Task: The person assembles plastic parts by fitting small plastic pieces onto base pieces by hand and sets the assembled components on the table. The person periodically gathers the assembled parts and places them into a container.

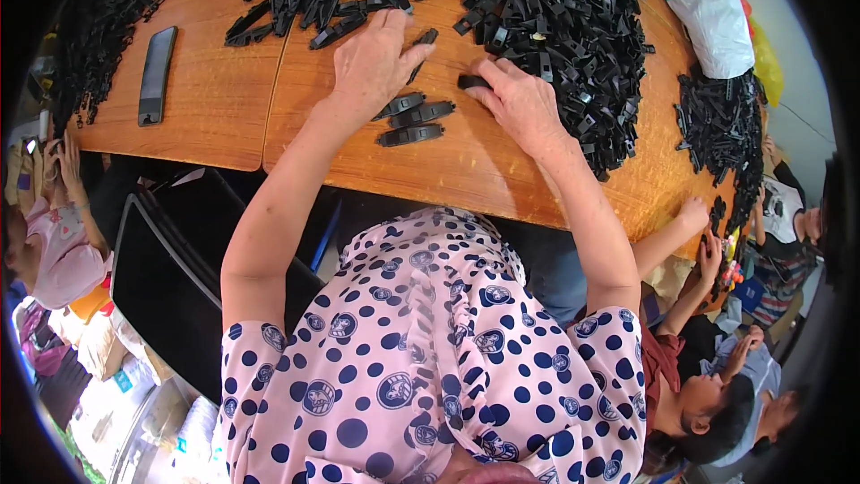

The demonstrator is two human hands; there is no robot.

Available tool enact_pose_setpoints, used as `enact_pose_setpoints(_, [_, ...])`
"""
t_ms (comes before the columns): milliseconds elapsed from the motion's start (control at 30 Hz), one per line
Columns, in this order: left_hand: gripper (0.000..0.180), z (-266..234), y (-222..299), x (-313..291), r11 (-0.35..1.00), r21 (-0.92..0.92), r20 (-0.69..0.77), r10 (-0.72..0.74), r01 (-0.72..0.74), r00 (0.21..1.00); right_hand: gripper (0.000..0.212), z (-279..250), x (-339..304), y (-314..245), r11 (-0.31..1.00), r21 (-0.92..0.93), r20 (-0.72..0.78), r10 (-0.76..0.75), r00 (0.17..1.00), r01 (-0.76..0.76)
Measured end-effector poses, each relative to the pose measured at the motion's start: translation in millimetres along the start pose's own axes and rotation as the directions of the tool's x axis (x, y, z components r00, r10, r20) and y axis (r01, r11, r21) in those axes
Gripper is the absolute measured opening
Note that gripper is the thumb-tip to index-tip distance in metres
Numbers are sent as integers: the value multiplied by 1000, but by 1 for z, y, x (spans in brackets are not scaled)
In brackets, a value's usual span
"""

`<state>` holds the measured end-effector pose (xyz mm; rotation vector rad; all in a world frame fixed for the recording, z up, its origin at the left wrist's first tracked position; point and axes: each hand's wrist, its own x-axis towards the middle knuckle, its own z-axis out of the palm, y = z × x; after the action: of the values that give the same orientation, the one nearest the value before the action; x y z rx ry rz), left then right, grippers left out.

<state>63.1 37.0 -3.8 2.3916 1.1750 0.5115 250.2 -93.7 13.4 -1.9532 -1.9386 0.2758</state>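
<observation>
Black plastic part (472, 82) sits pinched in the right hand (521, 103); whether the half-open left hand (371, 61) grips anything is unclear.

Dark phone (157, 76), white bag (708, 13)

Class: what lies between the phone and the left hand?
Wooden tabletop, crossed by a seam, lies bare between the phone and left hand in the head view.
</observation>
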Motion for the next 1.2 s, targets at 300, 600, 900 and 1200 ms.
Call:
enact_pose_setpoints(300, [33,-2,18,-17,965,-5,165,261,-264,951,19,-20,-5,-1,932,-323,115,-137,984,167])
enact_pose_setpoints(600, [21,-20,-10,-21,949,-54,126,316,-311,940,20,-10,16,2,990,62,0,-127,992,127])
enact_pose_setpoints(900, [18,-17,-18,-18,937,-117,90,339,-328,936,18,-7,19,6,979,119,105,-178,978,165])
enact_pose_setpoints(1200, [17,-28,-17,-11,948,-116,164,313,-296,936,21,-10,48,-2,973,-34,176,-219,960,228])
